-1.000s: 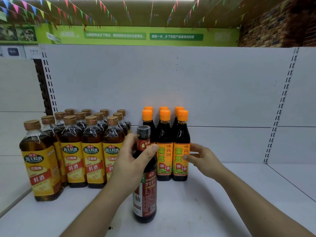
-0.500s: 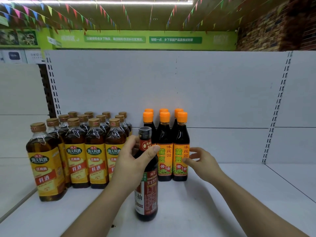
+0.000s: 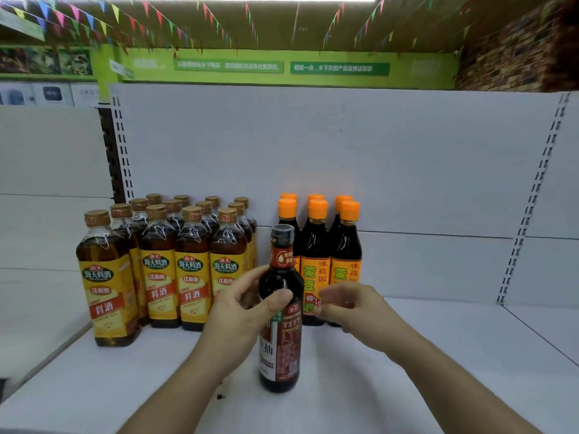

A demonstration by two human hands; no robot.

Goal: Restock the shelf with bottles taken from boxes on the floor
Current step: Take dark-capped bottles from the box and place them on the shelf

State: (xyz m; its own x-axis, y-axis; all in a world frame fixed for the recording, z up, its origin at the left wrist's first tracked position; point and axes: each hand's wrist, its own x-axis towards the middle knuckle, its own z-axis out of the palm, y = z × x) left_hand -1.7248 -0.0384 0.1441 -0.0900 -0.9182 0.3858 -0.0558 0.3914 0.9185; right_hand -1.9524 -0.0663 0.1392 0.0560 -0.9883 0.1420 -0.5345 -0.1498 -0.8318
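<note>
A dark soy sauce bottle [image 3: 279,349] with a black cap and red label stands upright on the white shelf [image 3: 438,371], in front of the other rows. My left hand [image 3: 241,311] grips its shoulder, thumb across the front. My right hand [image 3: 351,303] hovers just right of that bottle, blurred, fingers loosely curled and holding nothing, in front of the orange-capped soy sauce bottles [image 3: 316,255]. The boxes on the floor are out of view.
Several yellow-labelled cooking wine bottles [image 3: 191,270] with tan caps stand in rows at the left. The white back panel [image 3: 344,158] rises behind. A slotted upright [image 3: 526,220] marks the shelf's right end, with another shelf bay beyond.
My right hand has drawn back from the orange-capped bottle toward the dark bottle. My left hand still holds the dark bottle, which stays on the shelf. The view has tilted slightly upward.
</note>
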